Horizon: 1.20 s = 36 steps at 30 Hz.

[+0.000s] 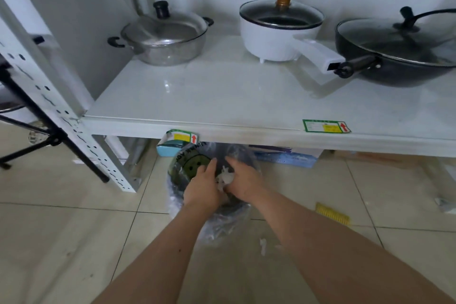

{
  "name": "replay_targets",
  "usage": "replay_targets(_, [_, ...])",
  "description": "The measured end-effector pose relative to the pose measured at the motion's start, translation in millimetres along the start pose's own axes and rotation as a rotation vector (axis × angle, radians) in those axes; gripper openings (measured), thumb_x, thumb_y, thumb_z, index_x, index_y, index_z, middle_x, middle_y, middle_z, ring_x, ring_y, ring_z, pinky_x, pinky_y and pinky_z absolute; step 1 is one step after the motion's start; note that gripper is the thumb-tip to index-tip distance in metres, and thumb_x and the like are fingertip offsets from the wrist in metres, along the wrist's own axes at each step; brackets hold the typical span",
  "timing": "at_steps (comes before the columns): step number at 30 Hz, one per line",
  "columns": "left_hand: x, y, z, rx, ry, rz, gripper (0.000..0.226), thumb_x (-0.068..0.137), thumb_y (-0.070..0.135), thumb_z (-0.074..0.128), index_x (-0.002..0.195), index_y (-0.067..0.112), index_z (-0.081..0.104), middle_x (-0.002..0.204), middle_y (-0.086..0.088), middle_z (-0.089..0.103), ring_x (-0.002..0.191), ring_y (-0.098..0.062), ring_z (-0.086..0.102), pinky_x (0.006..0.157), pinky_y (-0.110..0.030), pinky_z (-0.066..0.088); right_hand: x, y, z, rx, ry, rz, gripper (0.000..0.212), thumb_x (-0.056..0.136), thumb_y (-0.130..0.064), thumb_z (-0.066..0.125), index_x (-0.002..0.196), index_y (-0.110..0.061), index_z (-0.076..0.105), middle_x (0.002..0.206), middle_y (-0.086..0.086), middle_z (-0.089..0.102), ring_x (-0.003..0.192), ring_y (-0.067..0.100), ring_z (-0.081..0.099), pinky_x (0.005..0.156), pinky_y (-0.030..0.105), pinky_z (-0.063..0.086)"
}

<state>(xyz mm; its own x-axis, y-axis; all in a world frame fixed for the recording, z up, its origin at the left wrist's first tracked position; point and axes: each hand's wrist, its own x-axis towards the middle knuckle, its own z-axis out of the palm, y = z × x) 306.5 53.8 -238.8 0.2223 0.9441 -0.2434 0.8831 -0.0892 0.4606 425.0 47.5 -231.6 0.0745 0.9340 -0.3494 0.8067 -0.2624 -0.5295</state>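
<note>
A dark round pan wrapped in a clear plastic bag (190, 168) with a smiley print sits on the tiled floor, just under the front edge of the white shelf (222, 128). Both my hands are on the bag's white knotted neck (225, 176). My left hand (201, 186) grips the knot from the left. My right hand (243, 180) pinches it from the right. The lower part of the bag is hidden behind my wrists.
On the shelf stand a steel pot with lid (162, 34), a white electric pot with a glass lid (278, 29) and a black wok with lid (399, 52). A tripod leg (49, 136) and shelf post (74, 128) stand left. Boxes (283, 155) lie under the shelf; a yellow comb-like piece (333, 213) lies right.
</note>
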Motion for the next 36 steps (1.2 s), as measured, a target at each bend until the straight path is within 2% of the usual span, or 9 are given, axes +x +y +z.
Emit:
replay_targets(6, [-7.7, 16.8, 1.4, 0.022, 0.008, 0.024, 0.069, 0.088, 0.009, 0.052, 0.148, 0.024, 0.021, 0.142, -0.008, 0.034, 0.116, -0.032, 0.054, 0.089, -0.046, 0.051, -13.2, 5.3, -12.8, 0.019, 0.11, 0.02, 0.06, 0.085, -0.016, 0.055, 0.141, -0.031, 0.039, 0.14, 0.004, 0.054, 0.127, 0.026, 0.052, 0.102, 0.036, 0.046])
replay_targets(8, [-10.3, 27.9, 3.5, 0.056, 0.004, 0.066, 0.067, 0.088, 0.011, 0.053, 0.147, 0.023, 0.023, 0.14, -0.008, 0.035, 0.114, -0.032, 0.054, 0.087, -0.046, 0.051, -20.0, 9.9, -21.1, 0.031, 0.137, 0.036, 0.055, 0.087, -0.017, 0.051, 0.138, -0.033, 0.042, 0.139, 0.004, 0.055, 0.125, 0.028, 0.053, 0.101, 0.037, 0.047])
replay_targets(11, [-11.1, 50.4, 14.4, 0.057, -0.016, 0.131, 0.063, 0.088, 0.019, 0.055, 0.144, 0.022, 0.026, 0.137, -0.008, 0.038, 0.114, -0.032, 0.054, 0.087, -0.045, 0.05, -29.9, 23.3, -33.1, 0.036, 0.156, 0.051, 0.046, 0.091, -0.023, 0.048, 0.137, -0.031, 0.044, 0.137, 0.004, 0.055, 0.123, 0.028, 0.055, 0.099, 0.035, 0.046])
replay_targets(15, [-10.1, 84.7, 39.7, 0.048, -0.03, 0.184, 0.057, 0.091, 0.013, 0.048, 0.144, 0.019, 0.027, 0.139, -0.011, 0.039, 0.111, -0.035, 0.056, 0.083, -0.044, 0.048, -36.9, 52.2, -40.5, 0.036, 0.185, 0.094, 0.035, 0.092, -0.027, 0.047, 0.126, -0.026, 0.052, 0.13, 0.005, 0.06, 0.115, 0.025, 0.059, 0.097, 0.035, 0.047])
replay_targets(18, [-9.6, 107.7, 60.4, 0.063, -0.054, 0.246, 0.062, 0.088, 0.01, 0.051, 0.145, 0.015, 0.027, 0.138, -0.013, 0.04, 0.112, -0.035, 0.055, 0.085, -0.043, 0.045, -42.0, 80.6, -47.3, 0.052, 0.194, 0.167, 0.037, 0.093, -0.025, 0.047, 0.129, -0.023, 0.051, 0.135, 0.006, 0.055, 0.121, 0.027, 0.055, 0.102, 0.036, 0.044])
replay_targets(23, [-2.7, 119.8, 106.3, 0.082, -0.146, 0.268, 0.063, 0.089, 0.007, 0.052, 0.146, 0.015, 0.025, 0.139, -0.014, 0.04, 0.117, -0.032, 0.053, 0.092, -0.04, 0.046, -46.3, 133.3, -42.9, 0.051, 0.103, 0.227, 0.059, 0.087, -0.011, 0.055, 0.143, -0.022, 0.037, 0.141, 0.009, 0.047, 0.127, 0.027, 0.05, 0.102, 0.033, 0.042])
replay_targets(29, [20.1, 96.3, 162.8, 0.107, -0.253, 0.178, 0.066, 0.086, 0.004, 0.052, 0.145, 0.017, 0.026, 0.138, -0.013, 0.043, 0.12, -0.032, 0.051, 0.096, -0.039, 0.047, -29.3, 185.9, -2.5, 0.096, -0.004, 0.301, 0.059, 0.09, -0.006, 0.049, 0.146, -0.019, 0.035, 0.14, 0.014, 0.046, 0.13, 0.028, 0.047, 0.107, 0.03, 0.039])
replay_targets(36, [53.2, 69.0, 218.8, 0.154, -0.289, 0.118, 0.047, 0.082, 0.005, 0.052, 0.127, 0.018, 0.044, 0.124, -0.009, 0.053, 0.118, -0.029, 0.054, 0.092, -0.037, 0.048, -3.7, 225.3, 49.2, 0.077, -0.124, 0.348, 0.057, 0.089, -0.003, 0.046, 0.143, -0.017, 0.039, 0.139, 0.015, 0.044, 0.13, 0.031, 0.046, 0.109, 0.034, 0.039])
